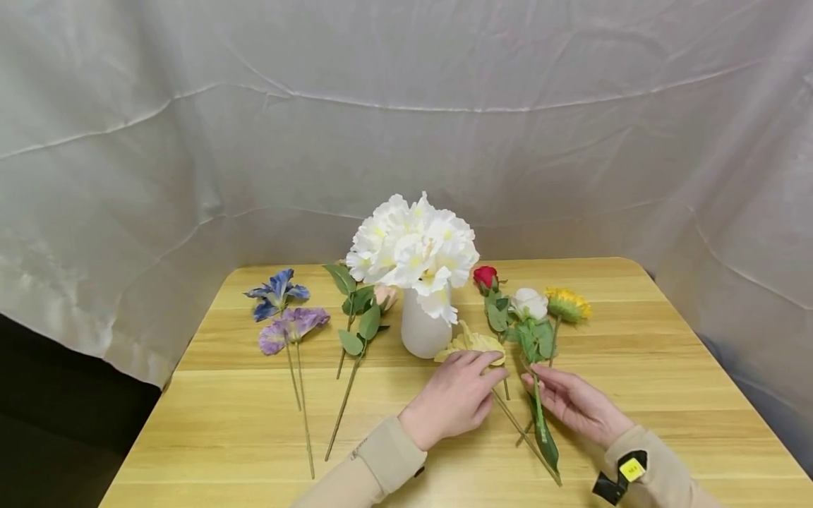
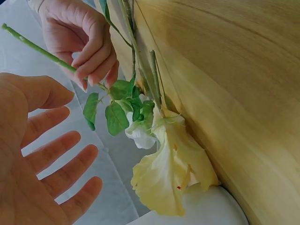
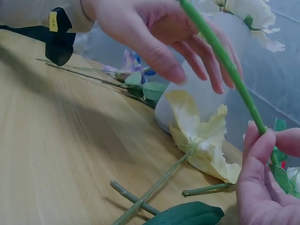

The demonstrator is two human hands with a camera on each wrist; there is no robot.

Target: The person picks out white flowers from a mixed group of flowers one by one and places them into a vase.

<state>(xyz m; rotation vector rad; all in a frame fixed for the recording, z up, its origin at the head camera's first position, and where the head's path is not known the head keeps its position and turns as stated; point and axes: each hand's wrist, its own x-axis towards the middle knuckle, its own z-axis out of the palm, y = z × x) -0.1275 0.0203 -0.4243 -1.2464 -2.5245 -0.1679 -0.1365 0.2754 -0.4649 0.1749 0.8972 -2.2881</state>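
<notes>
My right hand (image 1: 581,406) pinches the green stem (image 3: 229,70) of a white rose (image 1: 528,303) between thumb and fingers, with the bloom pointing away from me. My left hand (image 1: 454,395) has its fingers spread and holds nothing; in the left wrist view it faces the rose stem. Near that hand, a pale yellow flower (image 2: 171,164) lies against the base of the white vase (image 1: 424,335). The yellow flower's thin stem (image 3: 161,183) runs toward the front of the table, crossing a thicker cut stem.
White ruffled blooms (image 1: 416,247) fill the vase. To the right lie a red rose (image 1: 485,276) and a yellow sunflower-like bloom (image 1: 568,305). Left of the vase are a pale pink rose (image 1: 384,296), a purple flower (image 1: 293,328) and a blue flower (image 1: 278,291). Grey cloth (image 1: 406,141) hangs behind.
</notes>
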